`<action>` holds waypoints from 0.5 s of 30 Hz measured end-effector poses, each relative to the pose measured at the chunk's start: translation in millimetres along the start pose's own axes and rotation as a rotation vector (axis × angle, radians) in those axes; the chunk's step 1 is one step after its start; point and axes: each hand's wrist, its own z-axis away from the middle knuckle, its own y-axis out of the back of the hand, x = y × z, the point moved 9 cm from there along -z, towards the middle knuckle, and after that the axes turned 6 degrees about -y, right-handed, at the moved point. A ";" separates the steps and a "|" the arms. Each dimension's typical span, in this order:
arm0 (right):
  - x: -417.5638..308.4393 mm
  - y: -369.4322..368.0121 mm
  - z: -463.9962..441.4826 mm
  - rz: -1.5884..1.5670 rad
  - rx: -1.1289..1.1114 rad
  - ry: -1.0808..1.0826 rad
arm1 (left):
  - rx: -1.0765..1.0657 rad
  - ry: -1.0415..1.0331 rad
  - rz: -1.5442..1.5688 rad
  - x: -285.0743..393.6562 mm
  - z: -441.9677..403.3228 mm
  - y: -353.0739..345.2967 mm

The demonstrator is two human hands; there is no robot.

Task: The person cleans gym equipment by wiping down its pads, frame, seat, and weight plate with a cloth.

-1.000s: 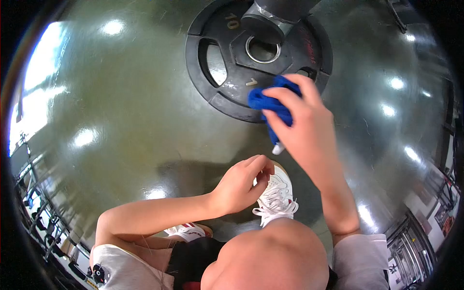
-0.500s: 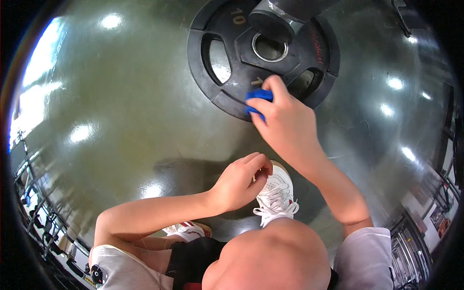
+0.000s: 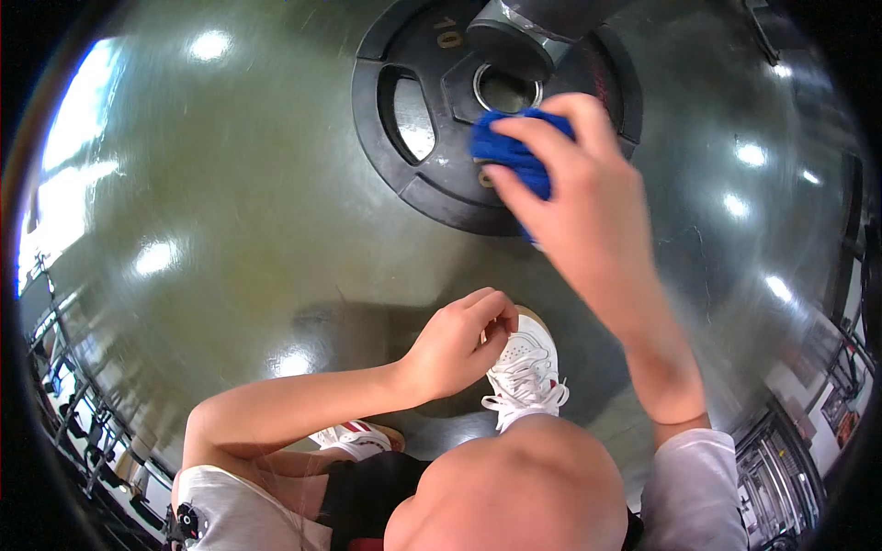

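My right hand (image 3: 588, 184) is closed on a bunched blue cloth (image 3: 519, 151). The cloth presses against the face of a black weight plate (image 3: 441, 197), just below its metal-ringed centre hole, and partly covers the lower number. A gold "10" shows on the plate's upper left; my hand hides part of its right side. My left hand (image 3: 464, 340) is loosely curled above the toe of my white shoe (image 3: 524, 363), its fingers bent inward, and no object shows in it.
A dark cylindrical bar end with a metal band (image 3: 514, 41) juts over the plate's upper part. The glossy green floor (image 3: 248, 211) reflects bright lights. Racks of gym equipment (image 3: 83, 432) line the left edge, with more at the right.
My right hand has moved up and slightly right across the plate with the cloth, which now looks more spread out. My left hand stays in place.
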 end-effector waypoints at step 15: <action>42.7 -36.0 10.5 -0.002 0.062 -0.162 | 0.018 -0.076 -0.036 3.8 -1.9 8.8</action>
